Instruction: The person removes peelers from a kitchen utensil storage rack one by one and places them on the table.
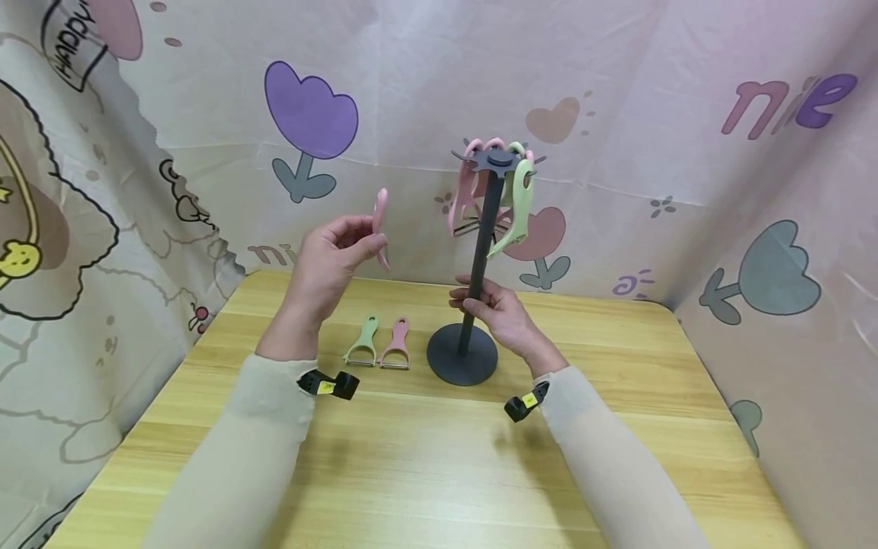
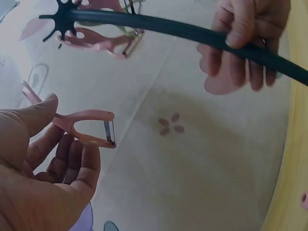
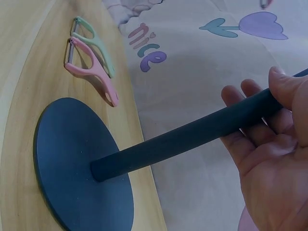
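My left hand (image 1: 322,267) pinches a pink peeler (image 1: 381,210) between thumb and fingers, left of a dark rack. In the left wrist view the blade end of that pink peeler (image 2: 91,114) points away from the palm. My right hand (image 1: 506,314) holds the rack's pole (image 1: 484,236) low down, thumb in front and fingers behind. Around the rack's hooked top (image 1: 499,158) hang several peelers, among them a pink peeler (image 1: 463,191) and a green peeler (image 1: 521,202). The round base (image 1: 449,367) stands on the table.
A green peeler (image 1: 368,329) and another pink peeler (image 1: 400,329) lie side by side on the wooden table (image 1: 425,457), left of the base. Behind the table hangs a printed cloth (image 1: 425,91) with flowers and letters. Each wrist bears a small black camera.
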### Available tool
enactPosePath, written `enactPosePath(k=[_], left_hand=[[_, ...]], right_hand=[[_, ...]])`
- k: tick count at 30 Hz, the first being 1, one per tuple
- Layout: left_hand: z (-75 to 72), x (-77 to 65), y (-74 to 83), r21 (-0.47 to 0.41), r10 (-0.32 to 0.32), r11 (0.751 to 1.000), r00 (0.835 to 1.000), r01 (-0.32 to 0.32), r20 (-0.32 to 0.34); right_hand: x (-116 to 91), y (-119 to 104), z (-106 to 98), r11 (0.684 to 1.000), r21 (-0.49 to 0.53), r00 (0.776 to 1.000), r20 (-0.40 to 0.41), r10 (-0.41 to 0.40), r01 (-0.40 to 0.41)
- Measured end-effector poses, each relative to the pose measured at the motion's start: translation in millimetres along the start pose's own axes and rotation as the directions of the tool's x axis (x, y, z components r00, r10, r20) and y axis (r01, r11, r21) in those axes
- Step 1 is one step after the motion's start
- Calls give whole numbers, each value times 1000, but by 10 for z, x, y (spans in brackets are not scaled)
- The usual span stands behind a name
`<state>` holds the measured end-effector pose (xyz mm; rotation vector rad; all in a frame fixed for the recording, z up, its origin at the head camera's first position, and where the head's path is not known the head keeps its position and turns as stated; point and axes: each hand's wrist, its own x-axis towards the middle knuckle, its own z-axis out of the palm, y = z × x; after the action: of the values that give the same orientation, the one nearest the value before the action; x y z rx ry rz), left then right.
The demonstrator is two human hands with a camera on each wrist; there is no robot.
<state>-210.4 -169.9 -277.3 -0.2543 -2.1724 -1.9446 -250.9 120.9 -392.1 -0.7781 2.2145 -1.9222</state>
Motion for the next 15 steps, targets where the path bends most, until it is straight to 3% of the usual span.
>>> enactPosePath(k=[6, 15], left_hand=[[-87, -37, -133, 131, -46, 990, 999, 47, -10], [-268, -99, -370, 287, -127, 948, 990, 141, -67]], right_hand=[[-5, -3, -2, 1000, 7, 1000, -2, -1, 1], [-6, -2, -2, 1000, 8, 1000, -2, 5, -5]])
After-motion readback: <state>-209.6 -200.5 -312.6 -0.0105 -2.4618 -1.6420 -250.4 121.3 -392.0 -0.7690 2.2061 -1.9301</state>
